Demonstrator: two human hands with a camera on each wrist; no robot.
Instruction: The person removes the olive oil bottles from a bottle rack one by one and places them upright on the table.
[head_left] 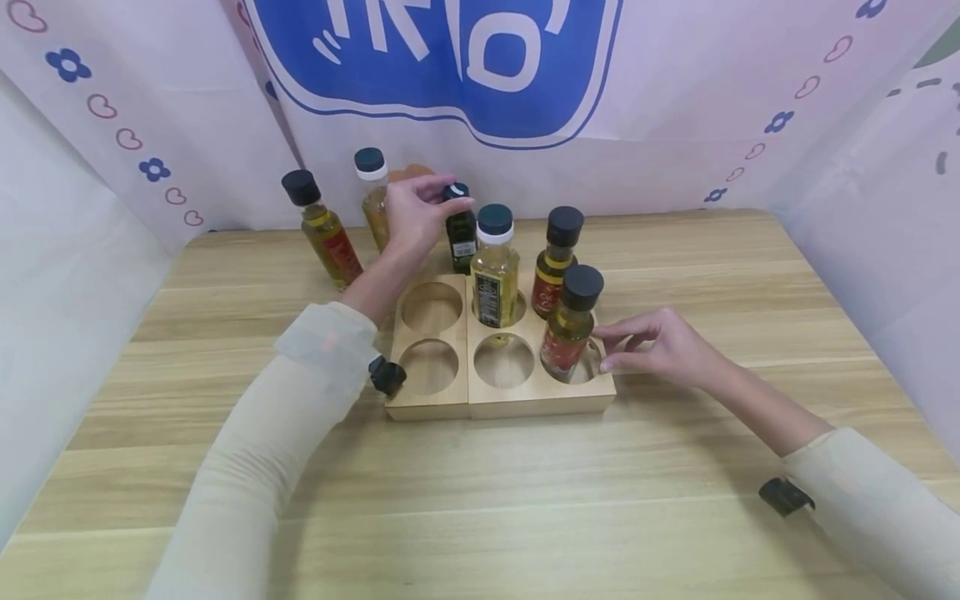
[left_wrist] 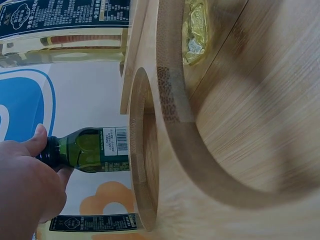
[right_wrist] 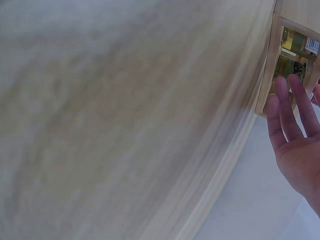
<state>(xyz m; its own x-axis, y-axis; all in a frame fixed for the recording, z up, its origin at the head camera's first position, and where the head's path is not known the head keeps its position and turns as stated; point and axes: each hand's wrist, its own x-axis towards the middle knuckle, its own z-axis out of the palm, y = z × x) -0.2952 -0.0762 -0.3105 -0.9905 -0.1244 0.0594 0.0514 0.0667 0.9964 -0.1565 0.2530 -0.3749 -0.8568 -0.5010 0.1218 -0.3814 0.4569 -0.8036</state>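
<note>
My left hand (head_left: 415, 218) pinches the black cap of a small dark green glass bottle (head_left: 462, 242) behind the wooden bottle rack (head_left: 429, 411). In the left wrist view, thumb and fingers of the left hand (left_wrist: 30, 180) are round that cap, and the green bottle (left_wrist: 95, 150) has a white barcode label. The right hand (head_left: 663, 348), fingers extended, is at the rack's right side, beside a red-labelled oil bottle (head_left: 567, 329) in the front right hole. Whether it touches the rack is unclear. In the right wrist view the right hand (right_wrist: 300, 150) has its fingers spread beside the rack (right_wrist: 274, 65).
A clear oil bottle (head_left: 495, 271) and another red-labelled bottle (head_left: 553, 271) stand in the rack's back row. Left behind the rack are a black-capped bottle (head_left: 330, 237) and a green-capped one (head_left: 372, 196). A printed cloth (head_left: 652, 167) hangs behind the table (head_left: 525, 517).
</note>
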